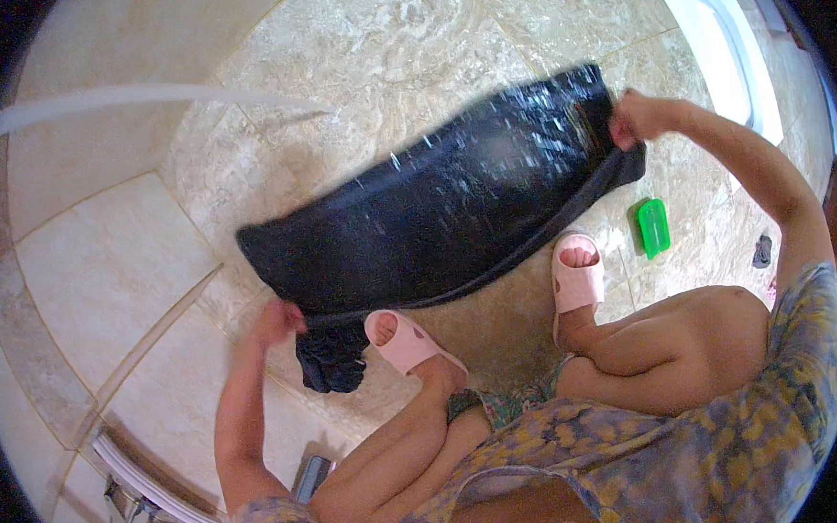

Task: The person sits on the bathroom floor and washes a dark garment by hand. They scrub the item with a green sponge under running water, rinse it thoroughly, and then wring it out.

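A black cloth (415, 211), folded over along its near edge, is held out low above the tiled floor between my hands. Streaks of light glint on its right half, where it looks wet. My left hand (278, 322), slightly blurred, grips the near left corner. At the right end, my right hand (632, 119) is closed on the cloth's edge. Crumpled black fabric (331, 357) hangs or lies beside my left hand; whether it belongs to the same piece I cannot tell. The cloth hides the floor beneath it.
My feet in pink slippers (412, 341) are close to the cloth. A green plastic tray (652, 227) lies right of them, with a small dark item (761, 251) farther right. A pale hose or water stream (128, 98) arcs at left. A grey object (313, 476) sits lower left.
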Demonstrator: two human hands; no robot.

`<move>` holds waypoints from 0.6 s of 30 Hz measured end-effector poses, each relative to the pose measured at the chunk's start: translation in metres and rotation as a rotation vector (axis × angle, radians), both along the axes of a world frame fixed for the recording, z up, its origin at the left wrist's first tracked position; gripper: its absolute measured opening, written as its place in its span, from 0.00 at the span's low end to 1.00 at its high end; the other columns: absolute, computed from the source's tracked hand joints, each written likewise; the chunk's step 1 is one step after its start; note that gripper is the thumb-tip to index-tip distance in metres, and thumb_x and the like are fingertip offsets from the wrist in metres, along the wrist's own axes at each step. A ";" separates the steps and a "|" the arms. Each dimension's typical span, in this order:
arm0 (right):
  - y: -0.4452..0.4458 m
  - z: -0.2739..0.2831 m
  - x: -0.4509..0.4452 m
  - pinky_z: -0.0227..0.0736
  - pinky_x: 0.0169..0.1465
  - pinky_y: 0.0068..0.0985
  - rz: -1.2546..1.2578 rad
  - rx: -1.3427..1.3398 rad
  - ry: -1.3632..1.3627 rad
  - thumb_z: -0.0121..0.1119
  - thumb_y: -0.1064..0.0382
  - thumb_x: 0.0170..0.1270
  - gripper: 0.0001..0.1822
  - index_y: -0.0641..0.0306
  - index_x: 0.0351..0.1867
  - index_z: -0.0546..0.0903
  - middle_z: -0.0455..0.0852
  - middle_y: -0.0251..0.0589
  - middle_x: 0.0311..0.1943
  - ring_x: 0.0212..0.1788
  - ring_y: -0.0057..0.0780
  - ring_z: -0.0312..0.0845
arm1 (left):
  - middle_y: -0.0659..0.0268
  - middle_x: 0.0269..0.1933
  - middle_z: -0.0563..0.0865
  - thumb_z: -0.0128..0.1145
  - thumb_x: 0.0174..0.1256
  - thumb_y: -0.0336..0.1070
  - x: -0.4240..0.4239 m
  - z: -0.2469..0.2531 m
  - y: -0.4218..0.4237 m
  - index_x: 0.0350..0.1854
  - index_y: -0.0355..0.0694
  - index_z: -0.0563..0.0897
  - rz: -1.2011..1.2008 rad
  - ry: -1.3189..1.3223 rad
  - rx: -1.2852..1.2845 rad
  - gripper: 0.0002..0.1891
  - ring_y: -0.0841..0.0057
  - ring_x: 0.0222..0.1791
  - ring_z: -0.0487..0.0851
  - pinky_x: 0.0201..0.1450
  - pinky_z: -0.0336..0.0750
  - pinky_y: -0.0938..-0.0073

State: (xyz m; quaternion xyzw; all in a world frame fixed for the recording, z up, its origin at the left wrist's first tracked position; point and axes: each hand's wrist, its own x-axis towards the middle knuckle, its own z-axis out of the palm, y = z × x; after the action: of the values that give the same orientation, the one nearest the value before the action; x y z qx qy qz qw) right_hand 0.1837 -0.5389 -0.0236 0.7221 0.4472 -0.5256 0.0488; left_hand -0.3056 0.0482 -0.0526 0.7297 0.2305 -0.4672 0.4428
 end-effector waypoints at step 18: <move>0.013 0.000 0.035 0.57 0.60 0.40 0.006 0.652 -0.922 0.60 0.62 0.61 0.03 0.52 0.35 0.83 0.82 0.31 0.37 0.51 0.33 0.72 | 0.63 0.35 0.82 0.58 0.55 0.35 0.018 0.029 0.011 0.31 0.45 0.84 -0.556 -0.625 0.986 0.04 0.61 0.41 0.80 0.43 0.70 0.56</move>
State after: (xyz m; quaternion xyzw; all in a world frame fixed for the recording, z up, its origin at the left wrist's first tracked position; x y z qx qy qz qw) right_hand 0.2191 -0.5262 -0.0236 0.8534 0.5209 0.0095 0.0150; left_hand -0.2871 0.0590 -0.0234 0.9816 0.0806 -0.1693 -0.0358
